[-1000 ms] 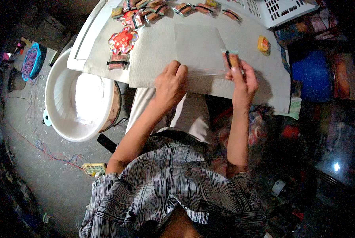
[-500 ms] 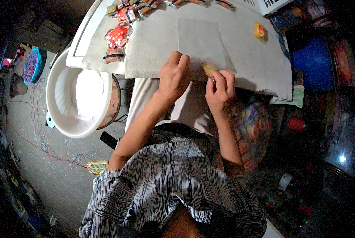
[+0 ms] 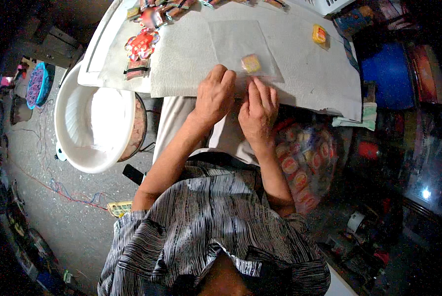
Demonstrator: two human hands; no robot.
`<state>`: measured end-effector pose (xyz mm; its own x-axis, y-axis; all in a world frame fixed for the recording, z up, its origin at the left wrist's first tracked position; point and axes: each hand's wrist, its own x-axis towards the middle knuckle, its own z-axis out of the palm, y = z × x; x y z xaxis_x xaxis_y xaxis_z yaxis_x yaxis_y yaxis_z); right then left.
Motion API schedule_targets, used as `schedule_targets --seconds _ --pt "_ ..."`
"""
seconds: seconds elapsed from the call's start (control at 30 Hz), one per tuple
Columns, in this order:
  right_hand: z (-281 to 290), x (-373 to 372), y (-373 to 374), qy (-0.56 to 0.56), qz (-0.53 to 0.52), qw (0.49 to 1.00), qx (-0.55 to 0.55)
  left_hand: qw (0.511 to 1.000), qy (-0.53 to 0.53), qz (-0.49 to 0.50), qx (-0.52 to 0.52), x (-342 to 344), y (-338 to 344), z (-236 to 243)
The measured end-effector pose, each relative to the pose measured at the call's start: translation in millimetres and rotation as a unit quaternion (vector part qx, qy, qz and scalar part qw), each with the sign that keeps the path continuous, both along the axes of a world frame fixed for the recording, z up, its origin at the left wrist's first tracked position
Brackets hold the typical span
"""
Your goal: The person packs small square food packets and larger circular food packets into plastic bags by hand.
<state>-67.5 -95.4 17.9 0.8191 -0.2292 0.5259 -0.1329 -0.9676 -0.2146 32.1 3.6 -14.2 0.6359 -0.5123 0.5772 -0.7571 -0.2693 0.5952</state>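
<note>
A clear flat plastic bag (image 3: 233, 42) lies on the pale cloth-covered table in front of me. My left hand (image 3: 215, 96) is closed at the bag's near left edge, knuckles up, pinching the plastic. A small square yellow packet (image 3: 250, 63) sits at the near end of the bag and appears to be inside it. Just below that packet, my right hand (image 3: 259, 106) rests at the bag's near edge with its fingers stretched forward. The right thumb is partly hidden, and the packet is apart from the fingertips.
Red flower-shaped packets (image 3: 142, 44) and several brown wrapped pieces (image 3: 136, 69) line the table's far left. Another yellow packet (image 3: 319, 34) lies far right. A white tub (image 3: 65, 133) stands left of the table. A bag of wrapped goods (image 3: 305, 167) sits below the table's right side.
My right hand has let go of the yellow packet, which now lies at the bag's near end. That hand has shifted left, its fingers straightened. My left hand stays at the bag's edge.
</note>
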Motion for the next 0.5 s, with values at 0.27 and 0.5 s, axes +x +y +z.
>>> schedule_targets --seconds 0.27,0.5 --pt "4 22 3 0.12 0.0 0.991 0.054 1.0 -0.008 0.011 0.003 2 1 3" --pt "26 16 -9 -0.064 0.041 0.99 0.119 0.999 -0.041 0.021 0.026 7 6 1"
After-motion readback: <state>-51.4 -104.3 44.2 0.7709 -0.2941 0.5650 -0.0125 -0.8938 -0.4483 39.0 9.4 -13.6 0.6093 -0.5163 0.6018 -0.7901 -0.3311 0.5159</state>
